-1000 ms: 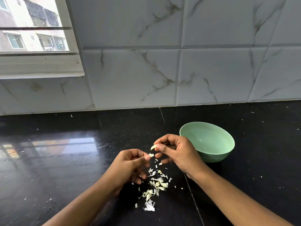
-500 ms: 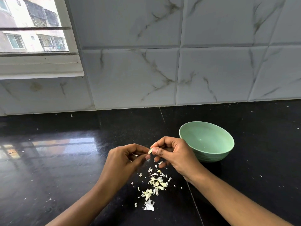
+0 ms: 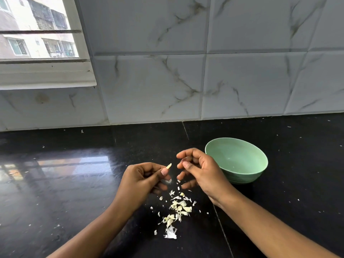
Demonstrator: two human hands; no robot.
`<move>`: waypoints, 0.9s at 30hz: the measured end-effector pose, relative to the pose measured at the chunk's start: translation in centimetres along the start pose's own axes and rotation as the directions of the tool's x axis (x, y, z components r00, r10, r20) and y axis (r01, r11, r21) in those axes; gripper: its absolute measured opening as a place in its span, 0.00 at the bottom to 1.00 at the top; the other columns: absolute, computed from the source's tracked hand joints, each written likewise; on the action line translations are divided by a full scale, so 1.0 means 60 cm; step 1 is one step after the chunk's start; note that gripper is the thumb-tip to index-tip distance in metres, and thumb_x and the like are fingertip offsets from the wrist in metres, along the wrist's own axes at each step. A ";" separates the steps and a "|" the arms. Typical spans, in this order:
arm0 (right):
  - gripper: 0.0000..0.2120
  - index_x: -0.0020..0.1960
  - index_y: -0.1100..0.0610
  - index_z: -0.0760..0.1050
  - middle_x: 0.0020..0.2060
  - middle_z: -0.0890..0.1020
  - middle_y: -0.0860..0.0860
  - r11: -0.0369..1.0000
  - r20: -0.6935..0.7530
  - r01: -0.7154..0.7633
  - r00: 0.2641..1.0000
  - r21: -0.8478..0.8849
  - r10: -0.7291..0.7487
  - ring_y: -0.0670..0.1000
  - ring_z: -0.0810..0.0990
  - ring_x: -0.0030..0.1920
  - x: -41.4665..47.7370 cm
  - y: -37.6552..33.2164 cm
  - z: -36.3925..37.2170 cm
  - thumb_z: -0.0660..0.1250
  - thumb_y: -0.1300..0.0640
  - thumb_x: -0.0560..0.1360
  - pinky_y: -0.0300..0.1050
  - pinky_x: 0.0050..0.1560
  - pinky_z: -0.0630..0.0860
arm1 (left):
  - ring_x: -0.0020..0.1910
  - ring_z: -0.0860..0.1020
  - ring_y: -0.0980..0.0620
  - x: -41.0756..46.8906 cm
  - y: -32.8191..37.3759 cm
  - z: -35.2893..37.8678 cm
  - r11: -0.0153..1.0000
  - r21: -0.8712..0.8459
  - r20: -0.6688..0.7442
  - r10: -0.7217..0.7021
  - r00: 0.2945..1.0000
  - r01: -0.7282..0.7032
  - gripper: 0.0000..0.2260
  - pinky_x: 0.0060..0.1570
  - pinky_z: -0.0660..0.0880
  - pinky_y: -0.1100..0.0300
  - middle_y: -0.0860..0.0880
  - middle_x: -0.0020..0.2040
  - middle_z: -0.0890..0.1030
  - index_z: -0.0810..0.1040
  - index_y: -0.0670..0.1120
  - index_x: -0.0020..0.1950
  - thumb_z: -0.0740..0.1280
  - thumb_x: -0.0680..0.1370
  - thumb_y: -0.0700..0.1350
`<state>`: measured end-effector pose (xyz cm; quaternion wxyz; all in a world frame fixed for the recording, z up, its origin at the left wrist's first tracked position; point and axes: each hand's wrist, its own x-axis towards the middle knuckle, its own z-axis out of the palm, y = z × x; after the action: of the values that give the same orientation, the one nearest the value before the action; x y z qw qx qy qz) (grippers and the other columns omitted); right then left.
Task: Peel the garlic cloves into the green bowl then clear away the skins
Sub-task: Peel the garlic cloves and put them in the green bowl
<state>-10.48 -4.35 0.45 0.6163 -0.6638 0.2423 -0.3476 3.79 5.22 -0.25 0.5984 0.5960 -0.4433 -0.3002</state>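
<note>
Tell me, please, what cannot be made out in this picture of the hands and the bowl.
Head view: the garlic piece pinched by the left hand is too small to tell whether it is peeled.
Head view: the right hand has curled fingers that hide whether it holds anything.
Head view: the right hand covers the green bowl on its near left side.

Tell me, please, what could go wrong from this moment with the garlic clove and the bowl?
1. The left hand pinches the small garlic clove by one end, over the black counter, not over the green bowl; it could slip and land among the skins.
2. The right hand hangs close to the bowl's rim and might knock it.
</note>
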 end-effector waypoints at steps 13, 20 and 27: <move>0.04 0.43 0.59 0.79 0.33 0.82 0.51 0.964 0.095 0.174 0.983 -0.202 -0.158 0.45 0.81 0.35 -0.001 0.009 0.002 0.73 0.61 0.70 0.42 0.35 0.79 | 0.30 0.81 0.48 -0.001 -0.008 0.001 0.998 0.057 0.065 0.036 0.997 -0.039 0.10 0.31 0.78 0.57 0.43 0.37 0.84 0.83 0.42 0.42 0.69 0.69 0.48; 0.06 0.43 0.62 0.79 0.35 0.83 0.55 0.988 0.100 0.086 0.992 -0.124 -0.074 0.48 0.81 0.35 0.001 0.010 0.002 0.74 0.61 0.69 0.39 0.35 0.79 | 0.28 0.80 0.48 -0.001 -0.011 -0.002 0.995 0.044 0.007 0.094 0.996 -0.094 0.09 0.29 0.77 0.59 0.41 0.34 0.83 0.83 0.41 0.41 0.73 0.67 0.46; 0.03 0.41 0.58 0.78 0.35 0.82 0.55 0.996 0.077 0.041 0.996 -0.085 -0.035 0.48 0.81 0.34 -0.001 0.007 0.004 0.72 0.62 0.72 0.40 0.34 0.80 | 0.29 0.81 0.48 -0.004 -0.008 0.002 0.987 0.040 0.001 0.157 0.988 -0.157 0.07 0.30 0.77 0.59 0.43 0.33 0.83 0.83 0.45 0.42 0.72 0.68 0.47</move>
<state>-10.30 -4.22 0.01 0.5891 -0.7068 0.2211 -0.3232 3.69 5.32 -0.79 0.6088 0.5713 -0.4941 -0.2426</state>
